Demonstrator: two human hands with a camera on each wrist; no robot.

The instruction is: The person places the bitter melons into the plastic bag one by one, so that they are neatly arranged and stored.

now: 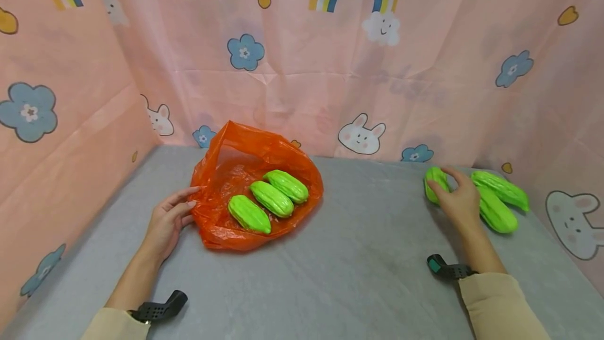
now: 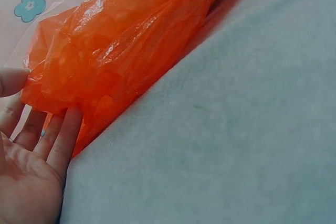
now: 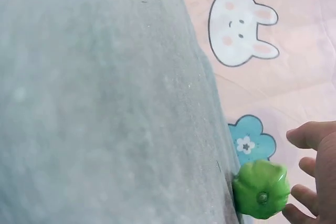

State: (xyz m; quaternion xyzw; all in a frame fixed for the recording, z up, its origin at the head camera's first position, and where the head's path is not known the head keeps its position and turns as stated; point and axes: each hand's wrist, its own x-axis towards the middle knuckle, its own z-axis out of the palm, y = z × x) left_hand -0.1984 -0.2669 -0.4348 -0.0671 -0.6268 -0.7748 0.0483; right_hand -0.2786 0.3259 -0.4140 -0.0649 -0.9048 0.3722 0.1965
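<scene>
An orange plastic bag lies with its mouth spread wide, and three bright green, ridged bitter melons show inside it. My left hand is at the bag's left rim. In the left wrist view, the thumb and fingers pinch the thin plastic. Over on the right, my right hand reaches round another green bitter melon. Its fingertips are right at the melon's side, while the thumb stands apart from it in the right wrist view.
Two more green bitter melons lie beside the right hand, partly overlapping. The grey table ends at a pink patterned cloth hanging behind and at both sides. Black bands with camera mounts sit on both wrists.
</scene>
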